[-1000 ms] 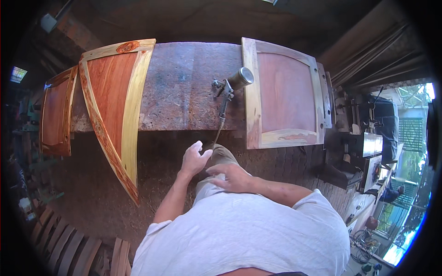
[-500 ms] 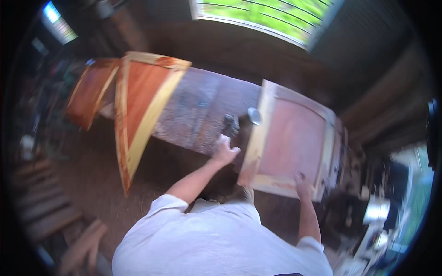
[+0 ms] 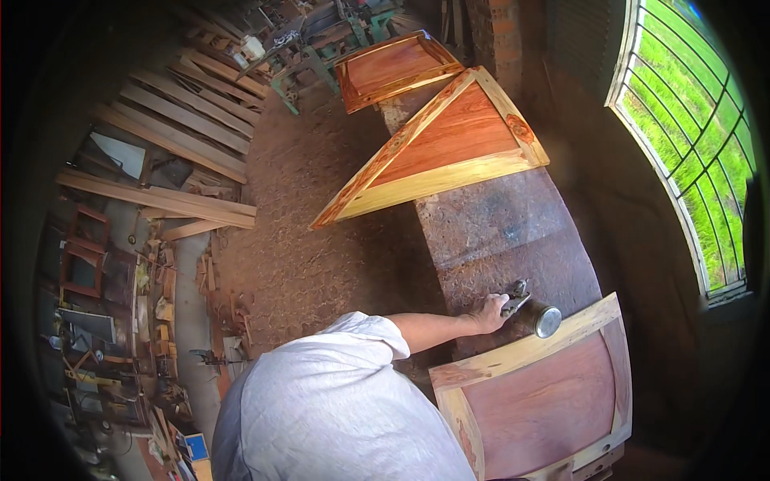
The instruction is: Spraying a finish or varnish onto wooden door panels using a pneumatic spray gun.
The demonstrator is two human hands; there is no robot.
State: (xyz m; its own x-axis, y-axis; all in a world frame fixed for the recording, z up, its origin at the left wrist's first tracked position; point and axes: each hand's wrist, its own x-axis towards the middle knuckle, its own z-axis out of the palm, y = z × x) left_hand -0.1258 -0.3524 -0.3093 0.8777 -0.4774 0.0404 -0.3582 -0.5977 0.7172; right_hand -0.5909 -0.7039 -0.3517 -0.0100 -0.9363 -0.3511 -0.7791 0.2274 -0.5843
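My left hand (image 3: 488, 314) reaches over the dark, worn bench (image 3: 513, 228), its fingers closed on the near end of a small dark metal tool (image 3: 516, 297). The tool's exact kind is unclear. Right beside it is a round silver-ended can (image 3: 547, 321); whether the two are joined I cannot tell. A framed wooden panel (image 3: 545, 393), with a pale border and pinkish-brown middle, lies nearest my body. My right hand is not visible. Farther along, a glossy triangular wooden panel (image 3: 457, 152) overhangs the bench's left edge.
A second glossy panel (image 3: 397, 68) rests at the bench's far end. A barred window (image 3: 690, 144) is at the right. Long boards (image 3: 180, 120) are stacked at the left, above a cluttered strip of tools and wood scraps (image 3: 164, 321). Brown floor (image 3: 297, 264) lies between.
My view has swung left, so the bench now runs away from me. My left hand has closed on the metal tool. My right hand, earlier on the framed panel, has gone from sight.
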